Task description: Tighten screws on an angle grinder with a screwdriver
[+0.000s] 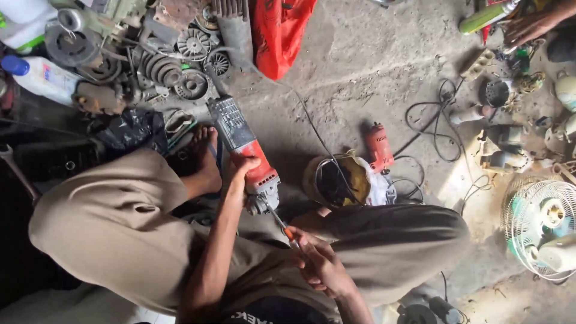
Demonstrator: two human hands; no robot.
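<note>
I sit on the concrete floor with my knees spread, in tan trousers. My left hand (pixel 239 170) is wrapped around the body of a red and grey angle grinder (pixel 243 144), which lies between my legs with its grey head toward me. My right hand (pixel 321 264) grips a screwdriver (pixel 282 225) with an orange handle; its metal shaft points up into the grinder's head. My bare foot (pixel 204 157) rests just left of the grinder. The grinder's cable runs off across the floor.
A small red power tool (pixel 379 147) and a round tin with dark contents (pixel 336 180) lie to the right. Gears and metal parts (pixel 174 66) pile up at top left, a red bag (pixel 279 30) behind. A white fan (pixel 540 222) stands right. Another person's hand (pixel 531 27) is at top right.
</note>
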